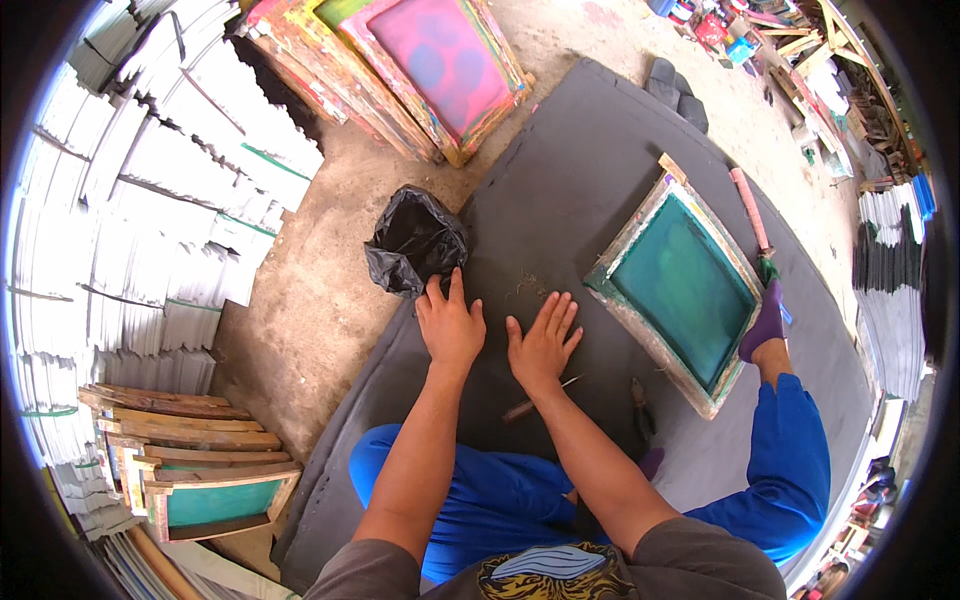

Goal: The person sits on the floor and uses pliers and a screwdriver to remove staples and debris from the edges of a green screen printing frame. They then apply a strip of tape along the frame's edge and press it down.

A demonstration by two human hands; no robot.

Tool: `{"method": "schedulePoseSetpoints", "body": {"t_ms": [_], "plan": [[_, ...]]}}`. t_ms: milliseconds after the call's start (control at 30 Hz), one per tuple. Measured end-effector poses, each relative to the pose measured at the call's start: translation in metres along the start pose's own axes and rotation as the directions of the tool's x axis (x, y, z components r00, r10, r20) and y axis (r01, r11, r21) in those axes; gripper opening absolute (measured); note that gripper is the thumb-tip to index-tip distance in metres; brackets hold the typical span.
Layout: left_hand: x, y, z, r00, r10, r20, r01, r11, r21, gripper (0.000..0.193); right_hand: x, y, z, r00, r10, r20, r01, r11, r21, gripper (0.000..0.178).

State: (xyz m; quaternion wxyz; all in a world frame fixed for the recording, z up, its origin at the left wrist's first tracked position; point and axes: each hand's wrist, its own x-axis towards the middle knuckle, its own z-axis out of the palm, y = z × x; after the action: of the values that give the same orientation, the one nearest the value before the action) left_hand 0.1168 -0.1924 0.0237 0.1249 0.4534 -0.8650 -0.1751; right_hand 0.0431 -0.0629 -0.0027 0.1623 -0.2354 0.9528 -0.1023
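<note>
A black bag (415,240), long axis unclear, gapes upward at eleven o'clock from the left hand (452,328); both hands' fingers are spread, the right hand (541,350) palm-down over grey matting (555,175). Paper stacks (150,240) stand at nine o'clock.

Bag (405,250) beyond left hand (452,328), framed screen (685,290) on mat (560,170) right of right hand (542,348)
</note>
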Motion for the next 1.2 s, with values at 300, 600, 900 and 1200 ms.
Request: {"method": "schedulePoseSetpoints", "body": {"t_ms": [300, 600, 900, 1200], "plan": [[0.005, -0.004, 0.000, 1.000, -0.021, 0.002, 0.021, 0.999, -0.033, 0.063, -0.009, -0.007, -0.003, 0.911, -0.411, 0.018, 0.412, 0.911, -0.024, 0.086], [0.006, -0.002, 0.000, 1.000, -0.023, -0.008, 0.022, 0.999, -0.040, 0.062, 0.024, 0.009, -0.015, 0.858, -0.513, -0.013, 0.509, 0.855, -0.100, 0.084], [0.007, 0.004, 0.003, 1.000, -0.017, -0.025, 0.017, 1.000, -0.008, 0.064, 0.013, 0.021, 0.001, 0.960, -0.267, -0.078, 0.260, 0.961, -0.092, 0.086], [0.004, 0.003, -0.005, 0.998, -0.024, 0.052, 0.024, 1.000, 0.001, 0.067, 0.034, 0.013, -0.010, 0.924, -0.264, -0.275, 0.284, 0.958, 0.036, 0.074]]}}
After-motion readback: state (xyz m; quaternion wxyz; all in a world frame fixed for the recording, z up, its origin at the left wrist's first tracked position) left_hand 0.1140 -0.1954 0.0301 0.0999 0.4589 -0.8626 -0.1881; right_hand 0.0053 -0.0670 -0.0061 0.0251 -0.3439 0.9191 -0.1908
